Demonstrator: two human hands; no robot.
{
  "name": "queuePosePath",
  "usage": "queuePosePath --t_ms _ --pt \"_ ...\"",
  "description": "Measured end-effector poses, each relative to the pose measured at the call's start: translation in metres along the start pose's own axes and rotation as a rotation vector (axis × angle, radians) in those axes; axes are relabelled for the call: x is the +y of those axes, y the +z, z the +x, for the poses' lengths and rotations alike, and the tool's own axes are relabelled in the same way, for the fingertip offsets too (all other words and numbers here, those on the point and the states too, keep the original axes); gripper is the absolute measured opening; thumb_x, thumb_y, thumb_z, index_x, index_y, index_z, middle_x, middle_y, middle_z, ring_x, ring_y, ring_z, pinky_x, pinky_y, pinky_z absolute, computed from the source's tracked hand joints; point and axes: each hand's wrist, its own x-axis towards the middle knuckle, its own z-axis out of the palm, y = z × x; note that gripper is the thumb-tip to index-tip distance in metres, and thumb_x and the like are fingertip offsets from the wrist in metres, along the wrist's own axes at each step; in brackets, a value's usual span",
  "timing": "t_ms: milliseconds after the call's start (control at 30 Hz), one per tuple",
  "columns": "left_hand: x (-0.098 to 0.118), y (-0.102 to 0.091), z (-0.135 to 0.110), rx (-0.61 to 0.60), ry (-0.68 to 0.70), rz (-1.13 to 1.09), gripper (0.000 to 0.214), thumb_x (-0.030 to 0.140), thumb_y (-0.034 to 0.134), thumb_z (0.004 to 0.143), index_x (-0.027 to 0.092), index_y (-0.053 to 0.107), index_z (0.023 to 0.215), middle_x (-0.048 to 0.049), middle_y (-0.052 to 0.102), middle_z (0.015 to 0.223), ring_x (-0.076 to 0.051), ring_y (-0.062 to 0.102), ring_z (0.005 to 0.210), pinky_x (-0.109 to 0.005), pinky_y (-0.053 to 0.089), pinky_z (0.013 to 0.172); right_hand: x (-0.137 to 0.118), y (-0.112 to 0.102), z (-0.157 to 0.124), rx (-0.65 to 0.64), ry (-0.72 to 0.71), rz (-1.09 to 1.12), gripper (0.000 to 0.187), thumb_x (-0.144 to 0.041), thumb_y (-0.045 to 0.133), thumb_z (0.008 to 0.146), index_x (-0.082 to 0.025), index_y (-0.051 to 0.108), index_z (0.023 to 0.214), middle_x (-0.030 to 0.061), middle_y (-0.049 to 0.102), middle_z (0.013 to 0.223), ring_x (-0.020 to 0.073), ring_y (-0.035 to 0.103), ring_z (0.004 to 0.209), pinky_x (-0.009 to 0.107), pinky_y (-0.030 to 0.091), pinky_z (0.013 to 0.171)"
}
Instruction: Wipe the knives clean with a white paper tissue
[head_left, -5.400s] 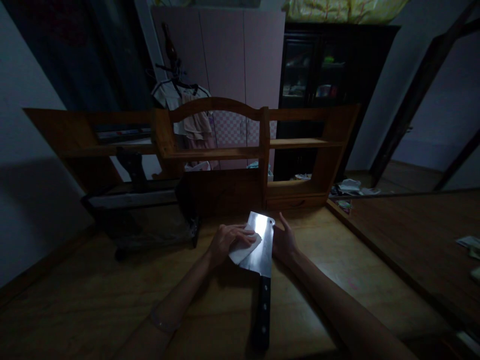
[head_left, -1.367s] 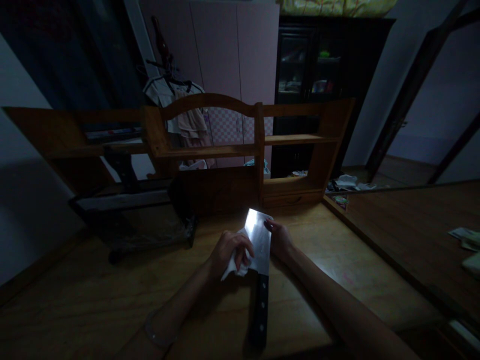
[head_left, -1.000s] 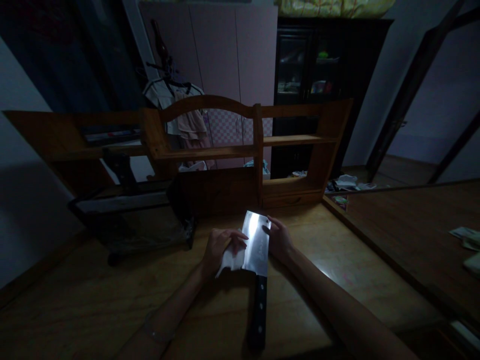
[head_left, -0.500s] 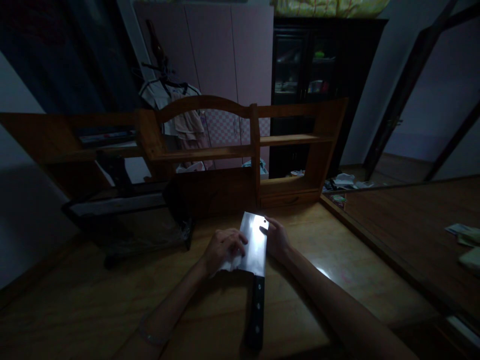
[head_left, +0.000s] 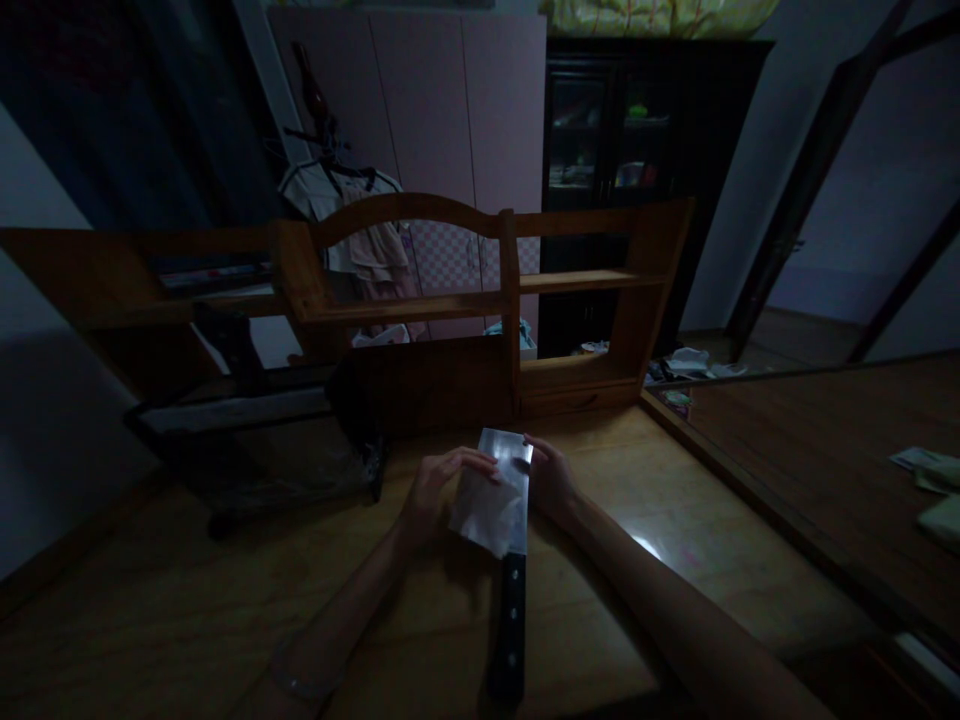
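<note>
A steel cleaver (head_left: 508, 452) with a black riveted handle (head_left: 508, 628) lies on the wooden desk (head_left: 187, 600), blade away from me. My left hand (head_left: 429, 490) pinches a white tissue (head_left: 487, 512) that is spread flat over the near part of the blade. My right hand (head_left: 553, 482) rests at the blade's right edge, fingers curled against the far corner, steadying it. Both forearms reach in from the bottom of the view.
A wooden shelf unit (head_left: 480, 300) stands along the desk's back edge. A dark rack (head_left: 247, 410) sits at the left. A second wooden surface (head_left: 825, 450) with papers (head_left: 926, 470) lies to the right. Behind are a pink wardrobe (head_left: 450, 110) and a dark cabinet (head_left: 622, 130).
The tissue was bunched at the blade's left edge under my left hand; now it lies unfolded across the blade. My right hand has stayed at the blade's right corner.
</note>
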Motion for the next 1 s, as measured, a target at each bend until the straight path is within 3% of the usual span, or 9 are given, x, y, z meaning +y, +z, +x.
queuePosePath --t_ms 100,233,300,433,567,767,1000 --pt "-0.006 0.010 0.002 -0.144 0.020 0.215 0.038 0.034 0.036 0.093 0.022 0.062 0.118 -0.0067 0.053 0.132 -0.025 0.045 0.124 -0.044 0.032 0.104 -0.001 0.003 -0.002 -0.040 0.062 0.020 0.030 -0.036 0.050 0.083 -0.012 0.065 0.090 0.0069 0.070 0.074 0.0188 0.065 0.065 0.030 0.049 0.066" --pt "-0.014 0.024 0.002 -0.281 0.147 0.538 0.042 0.027 0.041 0.091 0.029 0.046 0.132 -0.0011 0.042 0.141 -0.020 0.031 0.134 -0.046 0.020 0.112 -0.003 0.005 -0.006 -0.086 0.049 0.015 0.037 -0.040 0.045 0.085 -0.010 0.066 0.090 0.0090 0.071 0.076 0.0208 0.066 0.069 0.032 0.050 0.071" --pt "-0.017 0.027 0.002 -0.291 0.190 0.633 0.041 0.025 0.040 0.092 0.029 0.045 0.133 -0.0006 0.038 0.144 -0.019 0.030 0.134 -0.044 0.019 0.113 -0.003 0.005 -0.007 -0.103 0.067 0.025 0.042 -0.045 0.043 0.086 -0.010 0.065 0.090 0.0091 0.071 0.076 0.0206 0.066 0.069 0.033 0.050 0.072" --pt "-0.021 0.028 0.001 -0.183 0.166 0.771 0.039 0.027 0.042 0.092 0.030 0.048 0.130 -0.0008 0.035 0.145 -0.020 0.037 0.130 -0.042 0.026 0.111 0.000 0.004 -0.003 -0.101 0.067 0.041 0.048 -0.053 0.042 0.087 -0.011 0.065 0.087 0.0082 0.070 0.073 0.0194 0.066 0.067 0.031 0.050 0.070" --pt "-0.027 0.029 0.001 -0.132 0.116 0.785 0.039 0.027 0.036 0.094 0.030 0.046 0.132 -0.0012 0.043 0.141 -0.018 0.040 0.128 -0.037 0.033 0.108 0.003 0.003 0.001 -0.115 0.051 0.028 0.050 -0.056 0.043 0.086 -0.012 0.064 0.090 0.0086 0.069 0.077 0.0212 0.066 0.076 0.032 0.050 0.074" --pt "-0.030 0.030 0.005 -0.229 0.110 0.744 0.049 0.035 0.029 0.096 0.027 0.023 0.144 -0.0006 0.022 0.151 -0.015 0.020 0.138 -0.038 0.019 0.114 0.008 0.007 0.002 -0.118 0.017 0.041 0.051 -0.057 0.043 0.086 -0.013 0.063 0.098 0.0093 0.069 0.088 0.0206 0.065 0.086 0.031 0.049 0.078" --pt "-0.043 0.024 0.015 -0.211 0.041 0.707 0.047 0.034 0.020 0.098 0.030 0.022 0.144 0.0023 0.022 0.150 -0.014 0.015 0.139 -0.040 0.016 0.115 0.017 0.010 0.008 -0.168 0.003 0.036 0.045 -0.052 0.045 0.087 -0.015 0.061 0.109 0.0076 0.068 0.097 0.0181 0.063 0.094 0.028 0.047 0.083"
